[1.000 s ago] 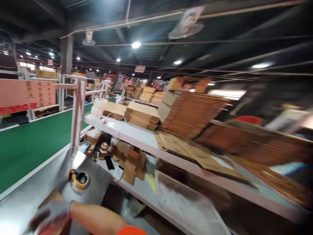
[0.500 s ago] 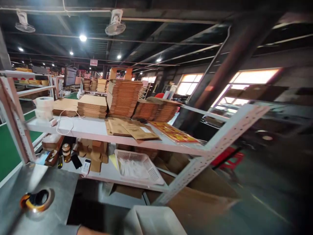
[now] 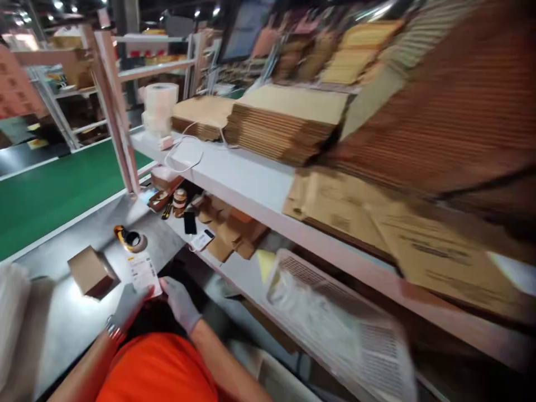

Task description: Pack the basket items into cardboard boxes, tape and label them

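A white printed sheet [image 3: 143,272], perhaps a label or slip, is held low in front of my body, over the metal table's edge. Gripping its lower left part is my left hand [image 3: 129,306], gloved in pale fabric and closed, with a metal watch at the wrist. My right hand [image 3: 179,303], also in a pale glove, pinches the sheet's lower right edge. A small closed cardboard box [image 3: 91,272] rests on the table to the left. Just beyond the sheet, a tape dispenser [image 3: 128,237] in orange and black lies on the metal surface. The print is too blurred to read.
Flattened cartons [image 3: 285,131] are stacked on the white shelf [image 3: 251,173] at right, beside clear tape rolls [image 3: 160,106]. Below are a phone [image 3: 190,223], a jar [image 3: 180,202] and a plastic basket [image 3: 335,318] of clear bags. A green conveyor belt [image 3: 71,190] runs along the left.
My view has swung left and down. Both hands and the sheet between them now show, along with the cardboard box; before, only part of one forearm was visible at the bottom edge.
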A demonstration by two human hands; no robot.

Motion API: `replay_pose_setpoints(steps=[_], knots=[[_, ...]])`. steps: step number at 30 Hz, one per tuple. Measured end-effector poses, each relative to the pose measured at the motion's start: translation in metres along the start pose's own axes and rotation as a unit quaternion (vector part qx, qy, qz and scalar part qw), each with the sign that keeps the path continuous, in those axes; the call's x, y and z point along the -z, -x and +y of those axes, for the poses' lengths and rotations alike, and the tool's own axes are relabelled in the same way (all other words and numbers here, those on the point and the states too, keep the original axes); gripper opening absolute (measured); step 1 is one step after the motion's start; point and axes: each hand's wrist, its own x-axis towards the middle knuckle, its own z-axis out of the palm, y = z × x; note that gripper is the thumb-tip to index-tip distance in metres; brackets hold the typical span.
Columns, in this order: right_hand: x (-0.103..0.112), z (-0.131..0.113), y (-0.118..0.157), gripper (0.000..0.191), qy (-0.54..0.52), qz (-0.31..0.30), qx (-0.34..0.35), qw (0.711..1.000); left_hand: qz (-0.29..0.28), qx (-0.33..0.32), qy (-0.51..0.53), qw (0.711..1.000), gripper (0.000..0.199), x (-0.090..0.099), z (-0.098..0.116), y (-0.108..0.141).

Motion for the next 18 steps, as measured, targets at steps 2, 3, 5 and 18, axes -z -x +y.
replay_pose_setpoints(steps=[2, 3, 5, 18], knots=[[0.016, -0.005, 0.009, 0.046, -0.026, -0.031, -0.032, 0.999, 0.015, -0.002, 0.027, 1.000, 0.042, -0.008, -0.005, 0.000], [0.022, -0.006, 0.014, 0.046, -0.037, -0.036, -0.044, 0.998, 0.019, -0.004, 0.029, 0.999, 0.046, -0.013, -0.006, -0.002], [0.032, -0.007, 0.024, 0.045, -0.051, -0.030, -0.064, 0.996, 0.023, -0.009, 0.028, 0.999, 0.055, -0.023, -0.009, -0.005], [0.060, -0.006, 0.041, 0.047, -0.045, -0.007, -0.069, 0.997, 0.014, -0.011, 0.041, 0.999, 0.061, -0.054, -0.027, -0.003]])
